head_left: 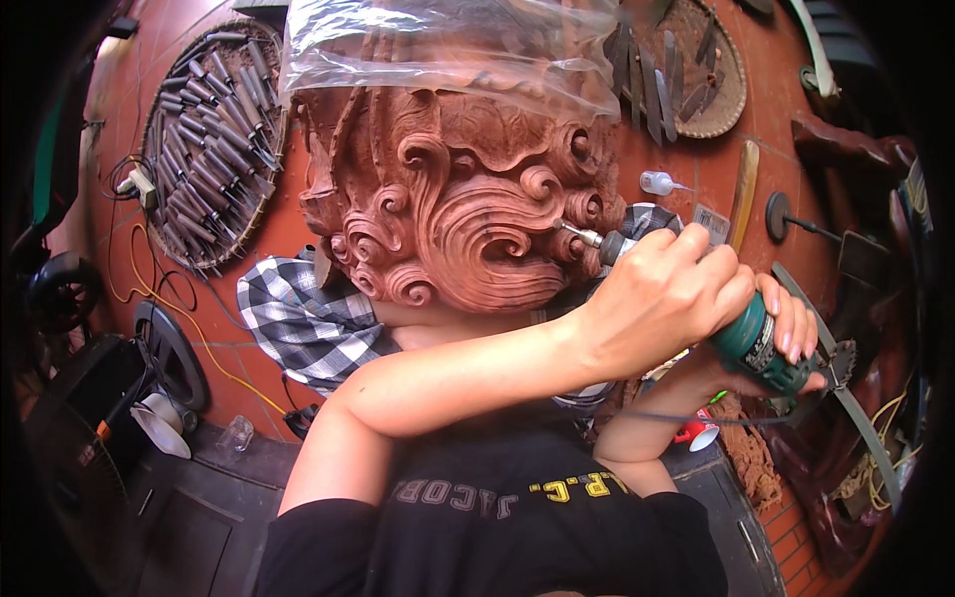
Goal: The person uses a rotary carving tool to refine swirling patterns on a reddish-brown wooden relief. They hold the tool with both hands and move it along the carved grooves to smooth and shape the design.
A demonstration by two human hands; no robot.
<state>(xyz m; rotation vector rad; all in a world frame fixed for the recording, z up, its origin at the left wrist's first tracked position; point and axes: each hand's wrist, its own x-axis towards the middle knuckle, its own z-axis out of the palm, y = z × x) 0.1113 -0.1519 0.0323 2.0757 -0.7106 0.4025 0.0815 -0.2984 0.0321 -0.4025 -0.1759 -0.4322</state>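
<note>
While we hold the rotary tool (pixel 696 303) in both hands, its bit tip sits at the right edge of the carved wood sculpture (pixel 458 209), touching or just off a small scroll; exact contact unclear. Left hand (pixel 662 298) is closed around the tool's front body. Right hand (pixel 796 333) is wrapped under the green rear section, fingers curled shut. Tool long axis runs lower right to upper left, bit pointing up-left into the carving. Risk, as we judge it: bit may skid across the curls and gouge adjacent scrolls if grip slackens. Checked cloth (pixel 298 318) lies just below the carving and could snag. Chisel tray (pixel 214 144) sits well apart at left.
</note>
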